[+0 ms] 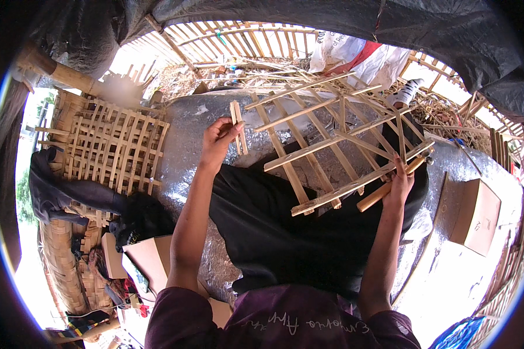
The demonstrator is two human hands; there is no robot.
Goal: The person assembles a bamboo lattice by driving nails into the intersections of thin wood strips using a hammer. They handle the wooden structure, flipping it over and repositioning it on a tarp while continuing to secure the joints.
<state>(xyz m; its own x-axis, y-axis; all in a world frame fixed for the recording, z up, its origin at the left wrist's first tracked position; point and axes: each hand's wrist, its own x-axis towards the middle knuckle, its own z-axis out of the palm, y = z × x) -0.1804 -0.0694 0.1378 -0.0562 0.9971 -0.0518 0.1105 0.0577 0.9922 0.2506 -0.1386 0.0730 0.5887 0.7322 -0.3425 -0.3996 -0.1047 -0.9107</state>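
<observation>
My left hand [220, 141] is raised, its fingers pinching a few short, split bamboo strips [237, 125] held upright. My right hand [399, 180] is closed around a round wooden handle [374, 198]; its far end is hidden. Those same fingers press against the edge of an open bamboo lattice [326, 150] made of crossed flat slats. The lattice lies tilted over my lap and black-trousered legs [273, 221]. Thin slats stick up loosely near its right side. A gap separates the strips in my left hand from the lattice.
A woven bamboo panel [113, 145] stands at the left, with dark cloth [87, 195] beside it. Cardboard boxes [151, 262] sit at lower left, another box [476, 215] at right. Silvery sheeting [183, 136] covers the ground. Bamboo scraps [268, 72] and a white-and-red sack [355, 58] lie beyond.
</observation>
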